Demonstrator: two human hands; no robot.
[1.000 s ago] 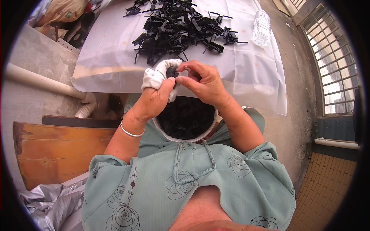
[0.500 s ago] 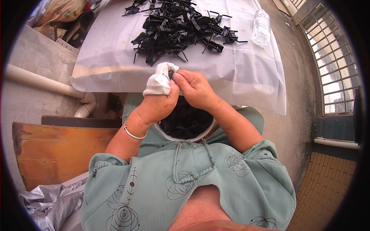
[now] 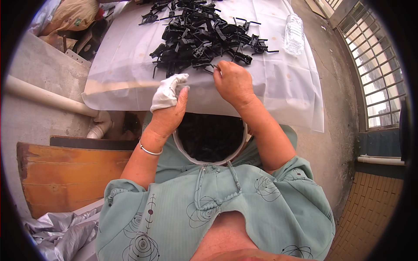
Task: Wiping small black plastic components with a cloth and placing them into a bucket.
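A heap of black plastic parts (image 3: 196,32) with thin prongs lies on the covered table. At its near edge my right hand (image 3: 234,82) is closed, thumb and fingertips pinching a thin prong of one black part (image 3: 205,66). My left hand (image 3: 170,102) wears a white cloth glove (image 3: 165,93) over its fingers, with the thumb bare. It hovers over the table's near edge, thumb apart from the curved fingers, and nothing shows between them. Below both hands, a round white bucket (image 3: 179,145) between my knees holds many black pieces (image 3: 211,137), too dark to tell apart.
White plastic sheeting (image 3: 278,102) covers the table and hangs over its near edge. A clear plastic bottle (image 3: 294,35) lies at the right. Left of the table are a pale pipe (image 3: 52,96), a wooden board (image 3: 74,178) and piled bags (image 3: 72,15).
My hands have come apart from their shared grip on a small dark piece. The left has drawn back left, its fingers opened; the right has reached forward to the heap.
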